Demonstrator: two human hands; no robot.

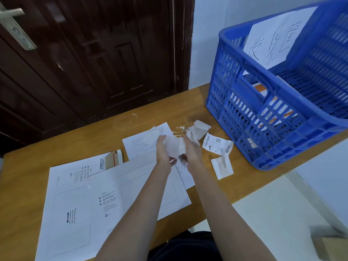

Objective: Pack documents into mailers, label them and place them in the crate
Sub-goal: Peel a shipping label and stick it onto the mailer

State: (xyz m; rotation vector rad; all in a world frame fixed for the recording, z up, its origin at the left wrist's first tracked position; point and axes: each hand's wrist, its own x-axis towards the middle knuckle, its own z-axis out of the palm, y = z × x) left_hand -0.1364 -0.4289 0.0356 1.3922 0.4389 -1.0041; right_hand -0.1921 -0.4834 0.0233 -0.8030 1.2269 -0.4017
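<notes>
Mailer (73, 204) print: "Please attach… waybill here"

Both hands meet over table (28, 176) centre: left hand (163, 152) and right hand (192, 153) grip one crumpled white paper (174, 146), probably label backing, too blurred to confirm. White mailers (79, 194) at 8 o'clock. Printed label (216, 143) and paper scraps (199, 128) at 2. Blue crate (273, 113) further out at 2, mailers inside.

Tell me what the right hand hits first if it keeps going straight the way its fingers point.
Probably the loose backing scraps just beyond the right hand, which grips a crumpled label sheet; depth is hard to judge, and the blue crate stands farther right.
</notes>
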